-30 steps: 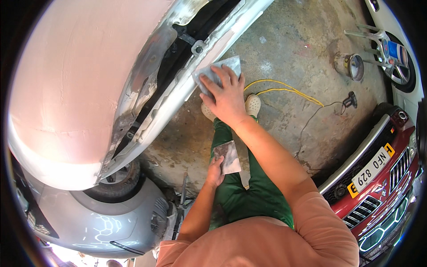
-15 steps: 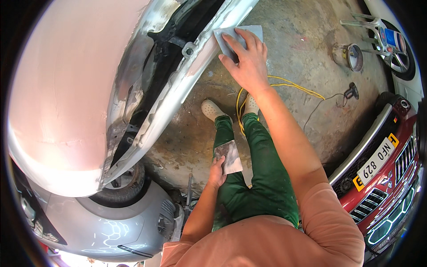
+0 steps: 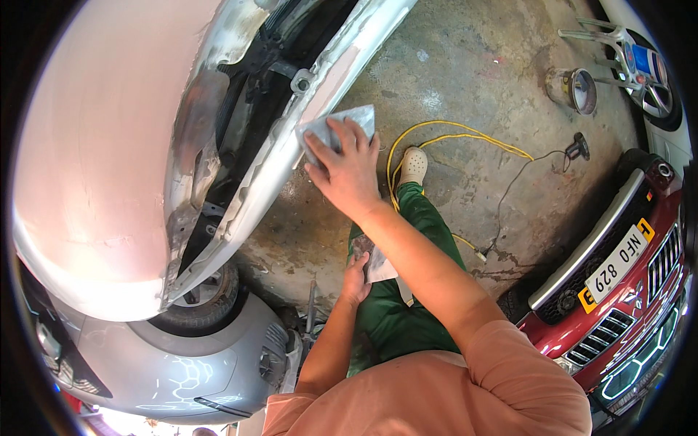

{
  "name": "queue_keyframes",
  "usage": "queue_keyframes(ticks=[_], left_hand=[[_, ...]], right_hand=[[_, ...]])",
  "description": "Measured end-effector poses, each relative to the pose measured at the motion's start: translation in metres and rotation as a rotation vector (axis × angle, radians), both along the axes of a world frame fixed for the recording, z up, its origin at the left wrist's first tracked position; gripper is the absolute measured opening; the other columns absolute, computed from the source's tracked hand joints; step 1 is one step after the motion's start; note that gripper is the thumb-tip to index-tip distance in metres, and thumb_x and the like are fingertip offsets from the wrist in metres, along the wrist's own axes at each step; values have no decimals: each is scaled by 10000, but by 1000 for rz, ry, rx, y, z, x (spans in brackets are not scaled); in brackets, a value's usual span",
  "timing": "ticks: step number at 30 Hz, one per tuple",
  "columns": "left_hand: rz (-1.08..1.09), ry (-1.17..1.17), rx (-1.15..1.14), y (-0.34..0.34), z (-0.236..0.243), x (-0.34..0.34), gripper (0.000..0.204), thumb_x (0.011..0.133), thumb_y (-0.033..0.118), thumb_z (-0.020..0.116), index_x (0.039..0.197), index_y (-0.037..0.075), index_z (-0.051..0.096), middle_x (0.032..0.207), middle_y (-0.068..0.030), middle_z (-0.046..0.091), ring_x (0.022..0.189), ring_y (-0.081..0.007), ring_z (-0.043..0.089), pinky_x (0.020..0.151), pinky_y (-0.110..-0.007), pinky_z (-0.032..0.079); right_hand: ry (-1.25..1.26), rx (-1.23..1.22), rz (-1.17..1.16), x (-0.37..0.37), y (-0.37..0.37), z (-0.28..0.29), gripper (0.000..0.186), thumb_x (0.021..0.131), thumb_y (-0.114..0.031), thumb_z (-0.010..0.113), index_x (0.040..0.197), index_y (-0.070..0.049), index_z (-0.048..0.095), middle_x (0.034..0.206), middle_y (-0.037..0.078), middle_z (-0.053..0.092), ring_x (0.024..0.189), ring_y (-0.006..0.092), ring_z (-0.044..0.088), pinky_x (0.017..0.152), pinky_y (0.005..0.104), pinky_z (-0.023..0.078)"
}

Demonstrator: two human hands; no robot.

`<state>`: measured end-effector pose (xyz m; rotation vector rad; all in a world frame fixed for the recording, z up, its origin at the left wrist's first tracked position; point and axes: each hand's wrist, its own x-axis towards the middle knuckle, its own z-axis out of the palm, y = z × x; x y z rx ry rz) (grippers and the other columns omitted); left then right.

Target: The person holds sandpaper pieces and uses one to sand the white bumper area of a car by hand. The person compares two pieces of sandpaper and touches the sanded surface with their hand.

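Nearby, yellow cable (image 3: 465, 138), metal can (image 3: 574, 89), red car (image 3: 625, 283).

We had one view only, from a fisheye camera worn on the head, looking steeply down from above the grey fender edge (image 3: 320, 116). It sat close over that edge, with the concrete floor (image 3: 480, 65) far below it. Straight lines bent near the rim, where the picture went dark. No second view overlapped it.
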<state>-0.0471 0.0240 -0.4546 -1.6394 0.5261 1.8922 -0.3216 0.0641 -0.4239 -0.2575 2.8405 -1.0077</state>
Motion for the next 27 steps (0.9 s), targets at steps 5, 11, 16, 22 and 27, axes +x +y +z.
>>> queue_keyframes(ticks=[5,11,16,22,27], left_hand=[[2,-53,-29,3,0,2,512,976,206,628,1415,76,400,1310,-124,607,1145,-301,636,995,-488,518],[13,-12,-7,3,-2,1,511,969,215,639,1404,70,412,1293,-125,615,1121,-302,644,982,-486,526],[7,10,-1,4,-1,0,532,961,225,650,1408,70,407,1312,-123,604,1127,-300,640,977,-492,526],[-48,-78,-73,8,2,-8,597,963,219,644,1465,82,351,1348,-131,575,1168,-287,616,997,-475,510],[-88,61,-160,5,12,-21,560,975,228,630,1443,70,367,1308,-129,592,1138,-284,632,978,-458,523]], right_hand=[[-44,-78,-48,-19,28,11,524,818,-367,745,1318,-250,642,1444,130,455,1383,389,359,1105,705,221],[183,4,-85,-99,73,2,504,823,-336,744,1302,-207,657,1413,121,489,1340,347,408,1094,611,274],[128,79,-21,-82,58,2,498,804,-332,751,1284,-225,668,1415,120,496,1344,362,415,1104,572,289],[-18,28,70,-14,21,13,498,790,-322,761,1270,-236,663,1400,113,498,1339,376,408,1098,602,285],[-241,-210,161,12,65,36,523,791,-317,771,1288,-206,650,1403,103,486,1357,338,398,1090,631,289]])
